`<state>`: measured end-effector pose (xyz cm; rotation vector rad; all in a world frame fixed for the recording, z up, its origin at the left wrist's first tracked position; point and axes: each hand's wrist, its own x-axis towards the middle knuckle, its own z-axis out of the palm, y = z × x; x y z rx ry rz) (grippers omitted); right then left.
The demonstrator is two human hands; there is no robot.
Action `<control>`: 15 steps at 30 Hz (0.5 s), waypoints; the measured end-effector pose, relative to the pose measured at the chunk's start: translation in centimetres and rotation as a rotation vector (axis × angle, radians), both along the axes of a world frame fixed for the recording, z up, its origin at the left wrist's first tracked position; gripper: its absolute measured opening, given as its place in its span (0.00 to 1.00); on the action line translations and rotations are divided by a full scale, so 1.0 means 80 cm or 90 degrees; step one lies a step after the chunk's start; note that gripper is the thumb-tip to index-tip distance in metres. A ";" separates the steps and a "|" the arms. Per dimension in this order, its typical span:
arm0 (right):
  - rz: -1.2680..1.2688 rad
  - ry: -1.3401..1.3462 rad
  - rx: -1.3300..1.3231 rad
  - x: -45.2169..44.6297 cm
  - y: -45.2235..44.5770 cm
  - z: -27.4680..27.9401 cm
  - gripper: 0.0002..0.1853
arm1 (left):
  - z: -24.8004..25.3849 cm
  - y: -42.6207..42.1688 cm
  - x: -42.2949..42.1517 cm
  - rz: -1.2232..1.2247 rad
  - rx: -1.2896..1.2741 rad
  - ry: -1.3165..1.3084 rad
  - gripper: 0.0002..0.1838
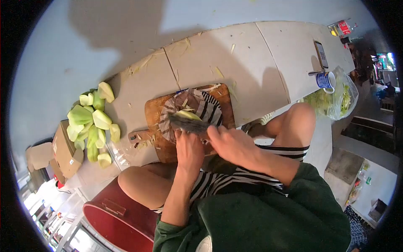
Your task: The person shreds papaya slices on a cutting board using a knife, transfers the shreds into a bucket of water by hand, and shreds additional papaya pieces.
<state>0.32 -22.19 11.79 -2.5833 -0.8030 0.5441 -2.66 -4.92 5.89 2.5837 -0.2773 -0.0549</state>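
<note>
My right hand [231, 145] is wrapped around the handle end of a large knife [189, 123], whose dark, blurred blade points left. Just under the blade, my left hand [189, 149] has its fingers curled in against a peeled pale green piece of fruit or vegetable [187, 114]; the blade hides part of that grip. The piece rests on a striped cloth [212, 108] spread over a wooden cutting board [228, 103]. Thin pale shreds are scattered on the cloth and board. The board lies in front of my crossed legs.
A pile of peeled green pieces [79, 115] sits at left, near a cardboard box [67, 147] and a red container [121, 214]. At right are a blue-and-white cup [323, 80], a plastic bag of shreds [336, 101], a phone [321, 54] and a bottle [344, 27].
</note>
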 end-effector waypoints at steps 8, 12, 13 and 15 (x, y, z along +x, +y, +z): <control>-0.007 -0.026 0.004 -0.003 0.001 -0.005 0.11 | 0.004 0.000 -0.005 0.017 -0.017 0.009 0.18; -0.011 0.014 -0.046 0.007 0.004 0.006 0.08 | 0.009 -0.001 0.004 0.060 0.024 0.079 0.17; 0.002 0.021 -0.039 0.001 0.009 0.022 0.09 | 0.007 0.002 -0.001 0.000 0.012 0.018 0.16; 0.009 0.010 -0.033 0.007 0.012 0.022 0.10 | 0.013 -0.001 0.003 0.042 0.013 0.031 0.14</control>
